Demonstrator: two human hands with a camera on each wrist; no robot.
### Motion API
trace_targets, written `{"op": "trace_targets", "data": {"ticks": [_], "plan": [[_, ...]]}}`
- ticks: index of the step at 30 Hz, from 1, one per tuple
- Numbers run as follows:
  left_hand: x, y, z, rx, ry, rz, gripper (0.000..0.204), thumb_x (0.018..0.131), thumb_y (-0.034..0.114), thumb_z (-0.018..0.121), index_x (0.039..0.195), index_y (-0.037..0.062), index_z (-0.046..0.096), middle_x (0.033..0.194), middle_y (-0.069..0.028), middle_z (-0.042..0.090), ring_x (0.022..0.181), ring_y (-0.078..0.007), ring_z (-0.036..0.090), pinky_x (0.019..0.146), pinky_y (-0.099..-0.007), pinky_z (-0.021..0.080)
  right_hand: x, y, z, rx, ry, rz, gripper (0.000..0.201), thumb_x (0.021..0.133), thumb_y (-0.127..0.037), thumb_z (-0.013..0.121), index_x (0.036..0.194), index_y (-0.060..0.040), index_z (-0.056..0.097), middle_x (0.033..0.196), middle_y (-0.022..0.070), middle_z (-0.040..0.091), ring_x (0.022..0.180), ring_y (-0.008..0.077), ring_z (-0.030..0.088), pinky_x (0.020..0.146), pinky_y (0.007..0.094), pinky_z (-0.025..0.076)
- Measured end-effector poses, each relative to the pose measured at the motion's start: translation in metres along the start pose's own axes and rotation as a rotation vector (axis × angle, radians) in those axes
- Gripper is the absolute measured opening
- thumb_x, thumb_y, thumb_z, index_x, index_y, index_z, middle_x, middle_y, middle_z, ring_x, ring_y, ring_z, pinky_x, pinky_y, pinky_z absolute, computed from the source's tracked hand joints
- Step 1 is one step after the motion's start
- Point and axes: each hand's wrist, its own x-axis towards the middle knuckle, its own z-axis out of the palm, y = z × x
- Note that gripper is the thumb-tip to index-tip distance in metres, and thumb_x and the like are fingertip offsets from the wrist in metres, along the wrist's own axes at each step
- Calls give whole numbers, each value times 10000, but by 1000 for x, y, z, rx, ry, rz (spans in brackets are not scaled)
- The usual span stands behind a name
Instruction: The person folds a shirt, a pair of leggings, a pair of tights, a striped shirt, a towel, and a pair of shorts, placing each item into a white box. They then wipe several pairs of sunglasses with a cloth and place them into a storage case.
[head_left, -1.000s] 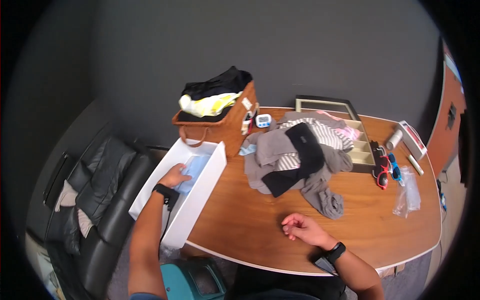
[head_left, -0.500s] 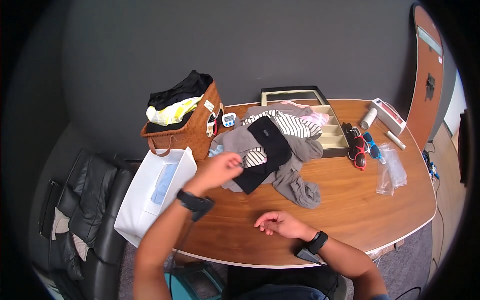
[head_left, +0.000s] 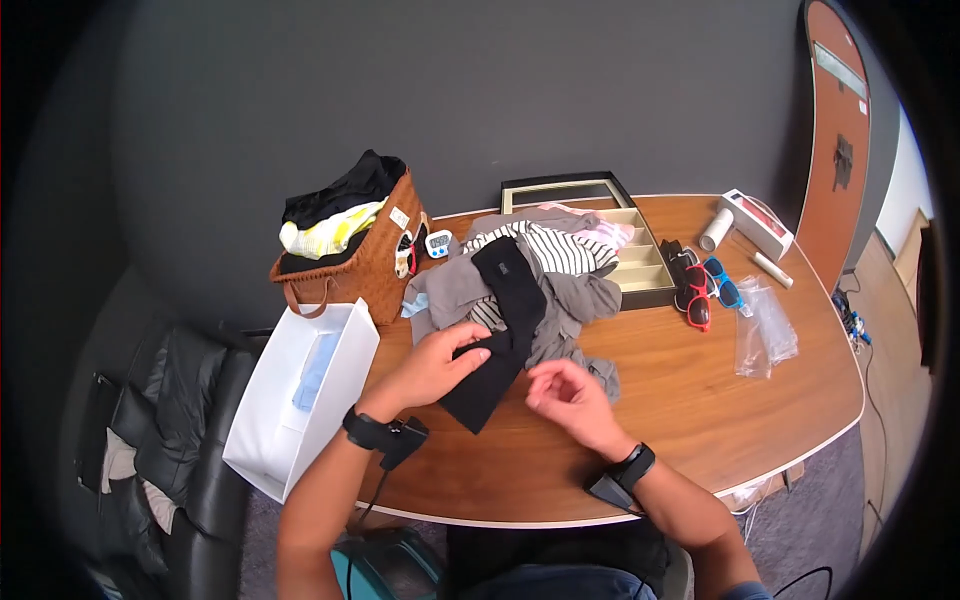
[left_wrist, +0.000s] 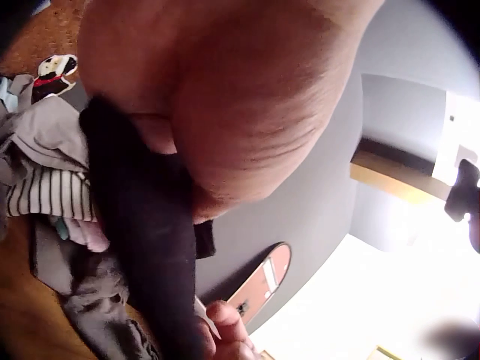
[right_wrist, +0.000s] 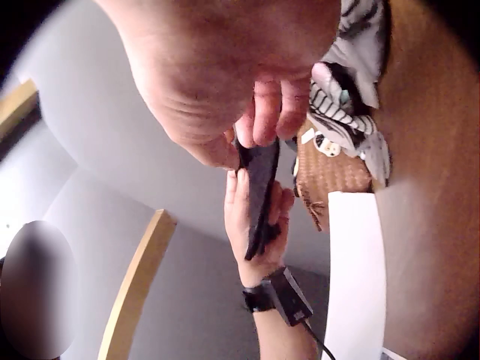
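Note:
A folded black cloth garment (head_left: 505,300) with a small label lies partly over the clothes pile, its lower end lifted towards me. My left hand (head_left: 432,372) grips it, thumb on top and fingers underneath. Close by its right edge is my right hand (head_left: 575,400), fingers bent towards the thumb. In the right wrist view, the edge of the black cloth (right_wrist: 260,195) shows right at the right fingertips; I cannot tell whether they pinch it. Beneath and behind lie a grey garment (head_left: 578,297) and a striped one (head_left: 545,250).
On the left are a white box (head_left: 255,425) with a folded blue cloth (head_left: 316,372) inside and a wicker basket (head_left: 385,260) of clothes. A timer (head_left: 438,243) and divided case (head_left: 655,296) stand behind. Sunglasses (head_left: 697,300) and plastic bags (head_left: 765,330) lie to the right.
My left hand has left the white box, moved right to the pile and taken hold of the black garment, lifting its near end. The right hand has moved up towards the garment.

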Motion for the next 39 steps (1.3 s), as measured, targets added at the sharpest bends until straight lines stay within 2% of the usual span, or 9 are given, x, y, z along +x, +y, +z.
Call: {"op": "trace_targets", "data": {"ticks": [4, 6, 10, 12, 16, 26, 31, 33, 39], "plan": [[-23, 52, -4, 18, -281, -65, 266, 953, 168, 619, 1156, -4, 603, 997, -24, 666, 901, -62, 572, 787, -239, 480, 8, -34, 8, -238, 72, -236, 473, 826, -16, 736, 1253, -43, 532, 1145, 21, 545, 1051, 97, 540, 926, 249, 440], [-27, 74, -5, 63, -322, -30, 273, 946, 171, 630, 1156, -3, 615, 1007, -21, 671, 904, -66, 580, 795, -238, 482, 17, -66, 23, -495, -162, -262, 571, 783, -31, 774, 1290, -42, 513, 1281, 53, 509, 1205, 139, 483, 1022, 299, 394], [-33, 97, -12, 29, -352, 1, 278, 921, 167, 664, 1145, 3, 647, 1013, -16, 683, 909, -71, 600, 808, -240, 485, 22, -74, 26, -219, -460, 58, 544, 785, -43, 781, 1267, -37, 529, 1183, 26, 590, 1104, 106, 546, 977, 271, 422], [-36, 101, -18, -60, -348, -52, 241, 916, 149, 669, 1104, -1, 655, 973, -10, 676, 902, -60, 599, 798, -229, 486, 19, -72, 15, -163, -623, 379, 511, 789, -41, 784, 1241, -21, 547, 1090, -10, 622, 1007, 69, 559, 904, 250, 450], [-51, 80, -28, -163, -332, -149, 196, 901, 92, 682, 1071, 2, 643, 939, 9, 662, 875, -54, 599, 797, -207, 481, -9, -84, 8, -60, -621, 475, 442, 792, -49, 790, 1173, -1, 569, 1024, -38, 629, 928, 36, 549, 827, 228, 466], [-67, 12, -24, -208, -478, -374, 222, 862, 114, 731, 1030, 11, 629, 913, 32, 647, 854, -38, 569, 783, -209, 468, -57, -96, -67, -348, -584, 812, 248, 858, -138, 750, 1040, -10, 639, 903, -47, 646, 857, 27, 550, 760, 220, 475], [-68, -51, -23, -131, -408, -369, 243, 841, 141, 755, 1011, 20, 632, 879, 33, 619, 848, -54, 544, 780, -242, 459, -64, -86, -91, -582, -473, 727, 278, 866, -149, 742, 1073, -21, 605, 847, -31, 627, 789, 45, 571, 694, 218, 479], [-69, -71, -17, 89, -352, -530, 225, 842, 148, 756, 991, 33, 632, 859, 29, 615, 824, -65, 543, 758, -258, 455, -66, -78, -95, -739, -313, 872, 306, 867, -138, 737, 1108, -33, 580, 826, 1, 617, 694, 68, 573, 612, 225, 473], [-64, -53, -4, -76, -280, -494, 272, 901, 151, 682, 1129, 44, 579, 875, 21, 603, 798, -23, 532, 683, -189, 434, -70, -74, -85, -652, -234, 698, 403, 907, -71, 663, 1264, -64, 475, 795, -1, 570, 622, 70, 540, 568, 228, 467]]}}
